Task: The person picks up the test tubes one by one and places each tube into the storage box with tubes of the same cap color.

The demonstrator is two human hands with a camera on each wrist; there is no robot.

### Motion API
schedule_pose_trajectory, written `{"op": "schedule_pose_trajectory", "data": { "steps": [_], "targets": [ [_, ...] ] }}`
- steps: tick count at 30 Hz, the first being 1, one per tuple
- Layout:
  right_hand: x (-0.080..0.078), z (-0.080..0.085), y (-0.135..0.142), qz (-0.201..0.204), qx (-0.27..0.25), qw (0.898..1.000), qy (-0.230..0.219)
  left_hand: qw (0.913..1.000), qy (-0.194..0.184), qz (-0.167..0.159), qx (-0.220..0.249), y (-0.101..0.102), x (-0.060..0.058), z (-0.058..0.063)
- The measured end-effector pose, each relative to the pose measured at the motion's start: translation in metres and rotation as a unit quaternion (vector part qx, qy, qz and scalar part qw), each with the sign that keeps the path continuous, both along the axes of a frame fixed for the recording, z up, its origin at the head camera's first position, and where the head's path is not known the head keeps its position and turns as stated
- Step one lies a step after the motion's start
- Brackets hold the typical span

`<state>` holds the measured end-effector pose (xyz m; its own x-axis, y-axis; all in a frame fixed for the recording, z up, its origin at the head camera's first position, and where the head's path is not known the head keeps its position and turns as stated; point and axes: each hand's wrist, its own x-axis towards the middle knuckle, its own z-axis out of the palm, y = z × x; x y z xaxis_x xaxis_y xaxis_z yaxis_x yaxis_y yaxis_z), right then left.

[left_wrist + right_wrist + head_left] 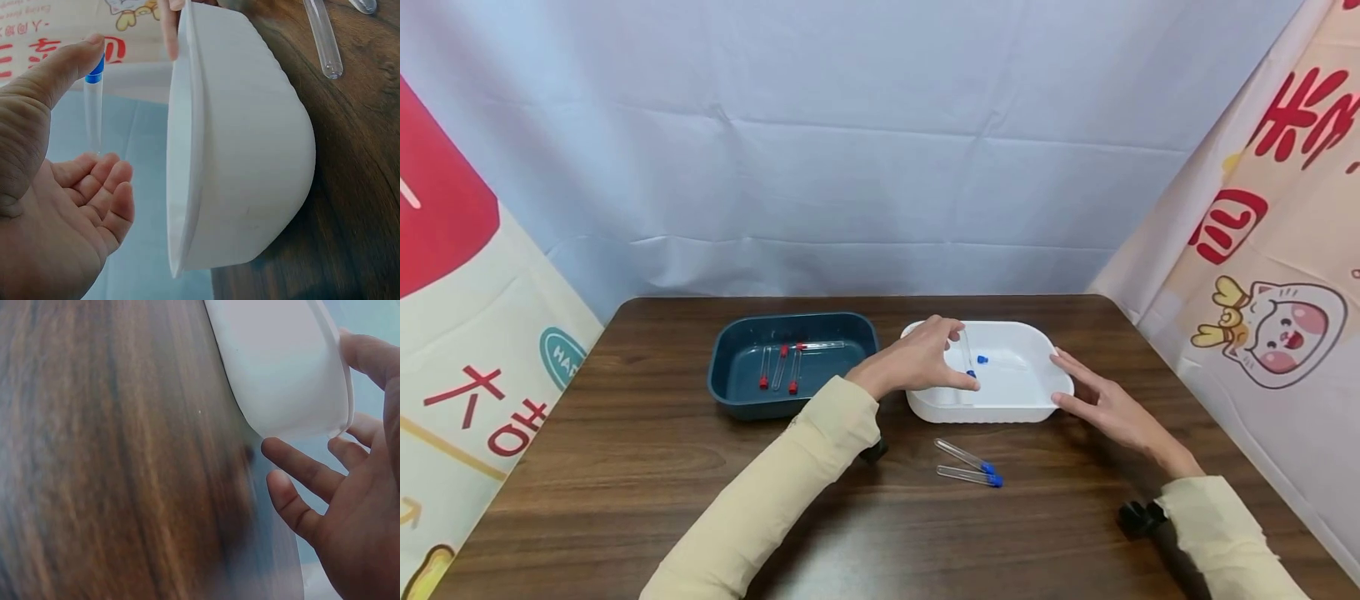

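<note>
My left hand (931,358) is over the left part of the white basin (1022,412). It holds a clear test tube (93,115) with a blue cap, the thumb at the cap and the fingertips at the other end. Inside the basin a small blue cap (982,360) shows; whether a tube goes with it I cannot tell. My right hand (1108,408) touches the basin's right end, its thumb and fingers spread along the rim. On the table in front of the basin lie two blue-capped test tubes (966,476), close together.
A dark teal basin (718,367) stands left of the white one, with several red-capped test tubes (780,367) lying in it. Both basins sit on a brown wooden table (625,467). A pale cloth (850,167) hangs behind, and printed cloths hang at both sides.
</note>
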<state>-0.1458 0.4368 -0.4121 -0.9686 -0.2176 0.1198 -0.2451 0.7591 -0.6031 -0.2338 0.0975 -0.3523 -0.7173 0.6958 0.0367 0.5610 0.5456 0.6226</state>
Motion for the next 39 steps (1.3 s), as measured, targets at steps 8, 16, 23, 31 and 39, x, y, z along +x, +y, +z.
{"op": "schedule_pose_trajectory", "data": {
  "steps": [8,16,23,31,39],
  "targets": [
    [0.000,0.002,0.003,-0.006,0.002,1.000,-0.003,0.9999,0.003,0.007,-0.011,0.014,-0.009,-0.006],
    [-0.003,0.007,0.000,-0.004,-0.001,1.000,-0.012,0.9995,0.002,0.006,-0.030,0.024,-0.019,-0.017],
    [-0.006,0.010,-0.003,0.004,0.005,1.000,-0.011,0.9985,0.004,0.006,-0.054,0.027,-0.024,-0.021],
    [-0.007,0.003,-0.002,0.011,-0.011,1.000,-0.008,0.9980,0.006,0.007,-0.063,0.030,-0.025,-0.023],
    [-0.004,0.000,0.003,0.006,-0.018,1.000,-0.014,0.9969,0.012,0.009,-0.077,0.037,-0.024,-0.026]
  ]
}}
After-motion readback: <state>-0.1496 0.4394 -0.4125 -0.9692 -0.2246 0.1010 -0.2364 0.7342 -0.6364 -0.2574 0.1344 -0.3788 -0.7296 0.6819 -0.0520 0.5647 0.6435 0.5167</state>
